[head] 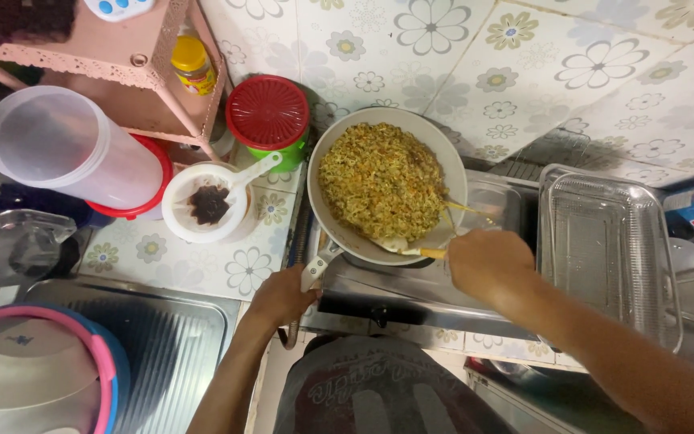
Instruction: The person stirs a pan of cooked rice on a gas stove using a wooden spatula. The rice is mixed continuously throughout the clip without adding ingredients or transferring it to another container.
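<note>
Clutter lines the left of the counter: a clear plastic jug (74,149) lying on its side, a white strainer (206,201) with dark grounds in it, and behind it a green container with a red lid (268,112). A steel sink drainboard (166,345) sits below them.

The left hand (283,296) is wrapped closed around the pan handle (313,269), steadying the pale frying pan (387,183), which rests on a steel stove top (411,289). The pan is filled nearly edge to edge with yellow-green fried noodles (381,181).

The right hand (487,264) is closed around the wooden handle of a spatula (411,247), whose blade lies at the near rim of the pan, just under the edge of the noodles. The fingers are hidden behind the back of the hand, so how tightly they close is probably firm but cannot be confirmed.

Further right sits 1 clear rectangular glass dish (608,241), apart from the pan.

The step in hand looks like stirring or turning the noodles: 1 hand braces, the other works the blade. A next move would call for sliding the blade flat beneath the heap and lifting without pushing noodles over the low near rim, with the handle held firm so the pan does not swivel on the burner.
</note>
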